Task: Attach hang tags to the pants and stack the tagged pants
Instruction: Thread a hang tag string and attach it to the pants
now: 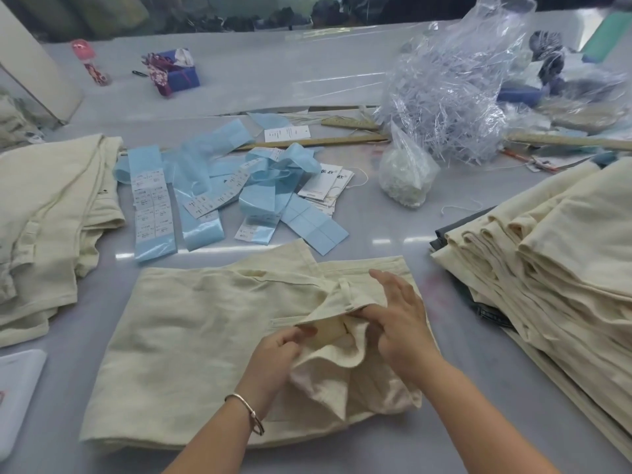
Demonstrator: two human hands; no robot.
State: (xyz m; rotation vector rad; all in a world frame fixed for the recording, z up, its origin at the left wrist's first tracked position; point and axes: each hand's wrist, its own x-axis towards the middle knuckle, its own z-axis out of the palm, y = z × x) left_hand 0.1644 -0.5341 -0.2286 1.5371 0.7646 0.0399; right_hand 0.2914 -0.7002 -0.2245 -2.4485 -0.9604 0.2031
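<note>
A: What has each grip got?
B: Left hand (273, 350) pinches the waistband of the folded pants (191, 340); right hand (400, 323), fingers straight, presses it open.
A: And the hang tags (325, 188)?
B: On the surface beyond both grips, likely nearer the right.

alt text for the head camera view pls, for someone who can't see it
Both hands work the waistband of cream pants on a grey table: the left hand pinches the cloth and the right hand tucks under the flap. Blue label strips lie beyond, a stack of folded pants at right.
</note>
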